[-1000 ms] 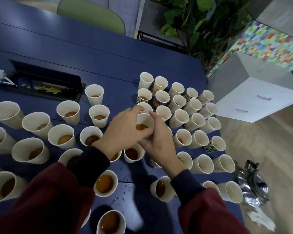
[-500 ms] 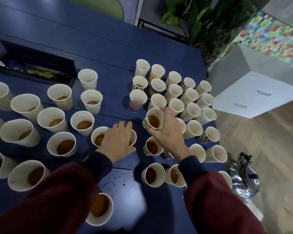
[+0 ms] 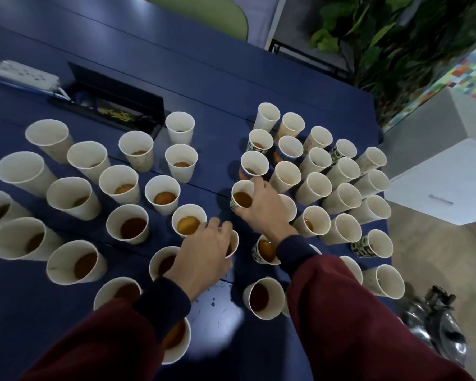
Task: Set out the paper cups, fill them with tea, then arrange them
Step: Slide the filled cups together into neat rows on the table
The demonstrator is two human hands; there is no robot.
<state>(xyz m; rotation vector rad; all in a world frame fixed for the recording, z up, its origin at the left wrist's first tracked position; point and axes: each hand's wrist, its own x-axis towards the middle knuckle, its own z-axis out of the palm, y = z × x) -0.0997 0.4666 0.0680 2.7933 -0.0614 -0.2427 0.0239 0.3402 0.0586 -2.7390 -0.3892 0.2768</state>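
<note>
Many white paper cups stand on a dark blue table (image 3: 209, 86). The left cluster (image 3: 121, 188) mostly holds brown tea; the right cluster (image 3: 338, 177) looks mostly empty. My right hand (image 3: 264, 210) grips a green-patterned cup of tea (image 3: 241, 198) between the two clusters, fingers curled round its side. My left hand (image 3: 206, 251) lies over a cup (image 3: 232, 243) that it mostly hides, beside a filled cup (image 3: 188, 222); its fingers look relaxed. More filled cups (image 3: 263, 296) stand near my sleeves.
A black cable box with its lid up (image 3: 116, 105) and a white power strip (image 3: 25, 77) lie at the back left. A metal kettle (image 3: 434, 328) sits on the floor at the right, beyond the table edge. A white cabinet (image 3: 445, 188) and plants (image 3: 382, 37) stand behind.
Both hands were together on one cup a second ago. They have since parted: the right hand set a patterned cup further back, the left hand dropped onto a nearer cup.
</note>
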